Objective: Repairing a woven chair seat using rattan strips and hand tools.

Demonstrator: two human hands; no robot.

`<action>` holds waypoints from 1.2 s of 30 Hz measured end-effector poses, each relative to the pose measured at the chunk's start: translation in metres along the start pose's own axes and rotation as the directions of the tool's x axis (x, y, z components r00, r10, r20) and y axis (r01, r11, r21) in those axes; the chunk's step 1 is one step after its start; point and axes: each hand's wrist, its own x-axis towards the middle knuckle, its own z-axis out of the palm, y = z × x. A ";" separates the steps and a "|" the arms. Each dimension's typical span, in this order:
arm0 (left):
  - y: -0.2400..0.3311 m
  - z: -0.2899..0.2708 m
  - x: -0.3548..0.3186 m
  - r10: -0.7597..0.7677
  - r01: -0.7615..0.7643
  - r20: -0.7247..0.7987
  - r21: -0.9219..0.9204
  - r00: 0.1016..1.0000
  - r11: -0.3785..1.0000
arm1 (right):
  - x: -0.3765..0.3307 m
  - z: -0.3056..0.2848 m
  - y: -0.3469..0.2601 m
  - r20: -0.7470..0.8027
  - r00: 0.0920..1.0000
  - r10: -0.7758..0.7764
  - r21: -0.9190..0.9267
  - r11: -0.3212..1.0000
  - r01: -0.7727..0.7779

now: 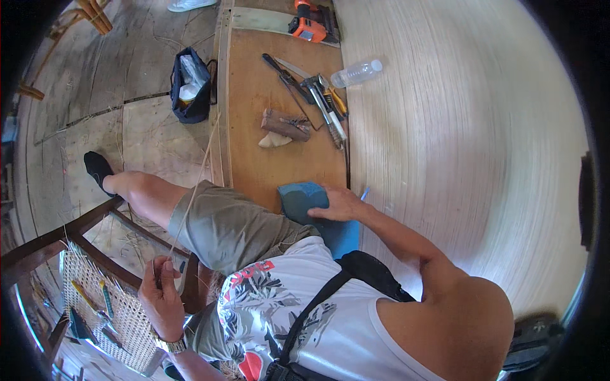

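Note:
My left hand, with a watch at the wrist, is closed around a long thin cane strip beside a dark wooden chair frame. The strip runs up across my thigh. A small dark object with a greyish edge shows at those fingers, too small to name. My right hand grips a blue pad with a darker patch, thumb on its face and fingers along its far edge. The pad lies on the brown board next to my leg. Woven cane webbing fills the chair seat.
On the board lie a brown wooden block, a pale wedge, several hand tools and an orange power tool. A clear bottle lies at the pale panel's edge. A dark bag stands on the floor. Tools rest on the webbing.

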 end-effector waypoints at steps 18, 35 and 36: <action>0.032 0.116 0.053 0.536 -0.525 0.260 -0.116 0.804 0.843 | -0.033 -0.061 -0.122 -0.579 0.573 -0.580 -0.172 0.774 0.609; 0.020 0.123 0.061 0.057 0.079 0.200 -0.613 0.978 0.786 | 0.004 -0.052 -0.094 -0.243 0.926 -0.289 0.387 0.846 0.366; 0.020 0.121 0.058 -0.054 0.231 0.267 -0.692 0.962 0.684 | 0.004 -0.051 -0.097 -0.198 0.957 -0.213 0.516 0.808 0.286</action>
